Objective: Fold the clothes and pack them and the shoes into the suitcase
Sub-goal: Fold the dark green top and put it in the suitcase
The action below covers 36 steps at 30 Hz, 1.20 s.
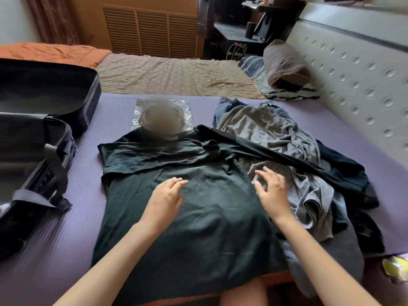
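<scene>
Black shirt (198, 239) (creased, flat) under left hand (166, 195).

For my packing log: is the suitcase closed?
No, the suitcase lies open on the purple mat, left of the dark shirt.

The left forearm (114, 250) and right forearm (313, 250) are showing bare all the way from the bottom edge to the wrists, with any sleeve lying out of view. The left hand (164, 195) and right hand (272, 191) are going uncovered too; blur is softening the right fingertips (258, 173). A bare leg (242, 293) is showing between the arms at the bottom edge.
</scene>
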### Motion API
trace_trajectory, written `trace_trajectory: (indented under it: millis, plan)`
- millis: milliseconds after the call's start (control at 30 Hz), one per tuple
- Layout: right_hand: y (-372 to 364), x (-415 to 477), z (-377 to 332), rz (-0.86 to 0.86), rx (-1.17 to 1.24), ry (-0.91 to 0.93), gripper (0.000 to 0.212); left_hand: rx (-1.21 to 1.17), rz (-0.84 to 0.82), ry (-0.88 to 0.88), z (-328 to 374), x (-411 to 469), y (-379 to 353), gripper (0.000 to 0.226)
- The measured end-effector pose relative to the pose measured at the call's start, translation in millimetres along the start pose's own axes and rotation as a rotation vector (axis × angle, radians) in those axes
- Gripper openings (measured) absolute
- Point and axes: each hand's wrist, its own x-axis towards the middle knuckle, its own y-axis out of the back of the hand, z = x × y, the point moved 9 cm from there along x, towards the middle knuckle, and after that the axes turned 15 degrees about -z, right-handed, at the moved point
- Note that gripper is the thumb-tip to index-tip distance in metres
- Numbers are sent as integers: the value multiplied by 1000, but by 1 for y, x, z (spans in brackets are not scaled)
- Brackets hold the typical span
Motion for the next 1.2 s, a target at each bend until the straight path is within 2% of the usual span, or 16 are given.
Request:
trace_trajectory:
  millis: [200, 333, 433, 533, 600, 667, 733, 833, 867, 933, 967, 1033, 1200]
  plan:
    - [76, 47, 71, 139, -162, -190, 40, -39, -96, -38, 60, 85, -15, 44]
    - [96, 61, 107, 63, -311, -327, 42, -15, -196, -46, 85, 118, -35, 46]
    - [103, 62, 114, 77, -397, -332, 25, 19, -358, -20, 86, 127, -64, 52]
    - [119, 59, 98, 185, -363, -270, 22, 60, -553, 37, 69, 120, -95, 56]
    - [123, 63, 74, 149, -324, -184, 23, -46, -500, 46, 63, 119, -93, 53]
    - [113, 68, 47, -6, -197, -90, 24, -236, -331, 45, 66, 119, -72, 42]
    - [100, 69, 19, -104, 34, -42, 28, -616, -223, 111, 67, 117, -55, 29]
    - [72, 64, -13, -154, 227, -39, 28, -1354, -303, 272, 80, 102, -66, 32]
    - [53, 60, -19, -214, 272, -50, 24, -1492, -339, 328, 84, 95, -71, 34]
    - [7, 46, -25, -364, 415, -111, 18, -1552, -421, 409, 87, 79, -84, 35]
    - [-12, 39, -24, -406, 462, -131, 27, -1537, -462, 429, 87, 71, -90, 35]
    - [-31, 30, -23, -394, 378, -102, 38, -1487, -498, 427, 84, 60, -99, 30]
    - [-25, 23, -31, -329, 395, 16, 28, -1406, -340, 411, 59, 56, -90, 18]
